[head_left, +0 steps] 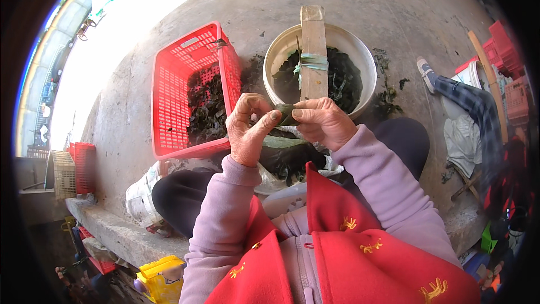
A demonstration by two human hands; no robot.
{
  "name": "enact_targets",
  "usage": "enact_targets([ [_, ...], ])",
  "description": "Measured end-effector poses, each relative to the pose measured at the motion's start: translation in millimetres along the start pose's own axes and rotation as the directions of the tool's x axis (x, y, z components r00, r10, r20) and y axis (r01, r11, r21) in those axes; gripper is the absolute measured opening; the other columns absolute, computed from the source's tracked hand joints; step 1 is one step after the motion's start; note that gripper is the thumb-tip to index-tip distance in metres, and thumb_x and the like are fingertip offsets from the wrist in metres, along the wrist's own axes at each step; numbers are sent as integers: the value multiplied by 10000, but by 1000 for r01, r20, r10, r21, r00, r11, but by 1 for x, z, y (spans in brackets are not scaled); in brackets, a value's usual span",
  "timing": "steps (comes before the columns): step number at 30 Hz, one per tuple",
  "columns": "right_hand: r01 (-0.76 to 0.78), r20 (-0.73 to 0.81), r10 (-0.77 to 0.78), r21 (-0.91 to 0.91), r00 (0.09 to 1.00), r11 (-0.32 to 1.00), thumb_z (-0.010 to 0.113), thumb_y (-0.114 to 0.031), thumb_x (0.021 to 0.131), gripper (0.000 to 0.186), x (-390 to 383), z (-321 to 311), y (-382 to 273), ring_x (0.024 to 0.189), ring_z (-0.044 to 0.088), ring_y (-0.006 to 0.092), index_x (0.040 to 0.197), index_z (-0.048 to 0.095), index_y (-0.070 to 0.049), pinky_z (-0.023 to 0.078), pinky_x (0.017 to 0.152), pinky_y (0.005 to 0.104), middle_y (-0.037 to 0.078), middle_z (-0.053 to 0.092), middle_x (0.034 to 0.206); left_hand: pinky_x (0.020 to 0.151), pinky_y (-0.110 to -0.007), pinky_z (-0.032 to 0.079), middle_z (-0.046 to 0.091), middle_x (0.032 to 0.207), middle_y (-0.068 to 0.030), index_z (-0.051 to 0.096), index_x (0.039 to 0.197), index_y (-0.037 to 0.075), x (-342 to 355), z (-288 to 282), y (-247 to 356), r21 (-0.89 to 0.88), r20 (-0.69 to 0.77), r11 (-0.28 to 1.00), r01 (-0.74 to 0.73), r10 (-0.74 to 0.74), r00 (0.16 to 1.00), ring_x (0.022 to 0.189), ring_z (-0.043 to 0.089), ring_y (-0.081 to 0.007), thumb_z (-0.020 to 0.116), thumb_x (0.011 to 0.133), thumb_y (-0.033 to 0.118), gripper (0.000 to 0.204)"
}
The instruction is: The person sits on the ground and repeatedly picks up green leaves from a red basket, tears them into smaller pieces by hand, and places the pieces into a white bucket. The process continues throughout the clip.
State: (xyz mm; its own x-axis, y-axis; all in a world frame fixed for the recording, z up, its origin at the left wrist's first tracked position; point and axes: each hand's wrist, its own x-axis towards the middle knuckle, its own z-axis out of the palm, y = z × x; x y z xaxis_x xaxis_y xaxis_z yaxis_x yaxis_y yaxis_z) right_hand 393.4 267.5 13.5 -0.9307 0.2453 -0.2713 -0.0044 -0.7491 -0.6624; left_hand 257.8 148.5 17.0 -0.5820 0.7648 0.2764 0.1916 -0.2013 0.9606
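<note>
My left hand point(248, 135) and my right hand point(323, 124) meet above my lap, pinching a small dark green piece of seaweed point(286, 114) between thumbs and fingers. Beneath them, more dark seaweed point(289, 163) lies on pale sheeting. Ahead, a wooden plank point(312, 28) with turquoise binding rests across a white bucket point(272, 56) holding seaweed. To its left stands a red perforated crate point(169, 95) partly filled with dark seaweed point(205, 107).
Another person's leg point(472, 98) stretches in from the right, near white sacking point(461, 143), a pole point(495, 95) and red crates point(506, 50). A white bag point(140, 197) is at my left, near a concrete ledge point(118, 228) and yellow container point(160, 281). Seaweed scraps point(385, 90) lie on the floor.
</note>
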Motion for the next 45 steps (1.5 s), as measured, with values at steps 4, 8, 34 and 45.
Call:
enact_targets([
  [4,18,-57,-18,0,998,1000,568,-135,866,103,0,0,-1,427,264,-9,850,596,-38,182,369,166,-89,370,545,649,-276,411,532,757,-71,544,762,5,-5,4,3,494,92,774,-396,406,909,698,505,-174,731,646,41,223],
  [8,-15,-45,11,-87,999,996,579,-155,859,122,-1,-3,-4,434,276,-12,848,596,-34,184,376,160,-90,375,546,620,-273,428,553,737,-70,605,781,-16,-8,12,0,505,21,821,-267,297,954,674,528,-168,723,651,20,179],
  [34,303,-9,-373,-567,928,766,614,-68,817,107,-12,25,-56,595,474,35,779,643,29,395,538,191,14,611,657,517,-203,363,542,753,-28,530,1112,-22,44,15,27,-207,537,831,516,-345,770,610,480,-68,563,852,385,485],
  [45,229,49,-415,-888,908,398,644,-57,761,96,11,-21,-83,561,440,39,724,631,30,373,513,244,14,554,568,468,-201,328,554,607,15,660,783,0,70,-2,2,35,250,861,507,-498,830,523,446,-52,699,716,101,127],
])
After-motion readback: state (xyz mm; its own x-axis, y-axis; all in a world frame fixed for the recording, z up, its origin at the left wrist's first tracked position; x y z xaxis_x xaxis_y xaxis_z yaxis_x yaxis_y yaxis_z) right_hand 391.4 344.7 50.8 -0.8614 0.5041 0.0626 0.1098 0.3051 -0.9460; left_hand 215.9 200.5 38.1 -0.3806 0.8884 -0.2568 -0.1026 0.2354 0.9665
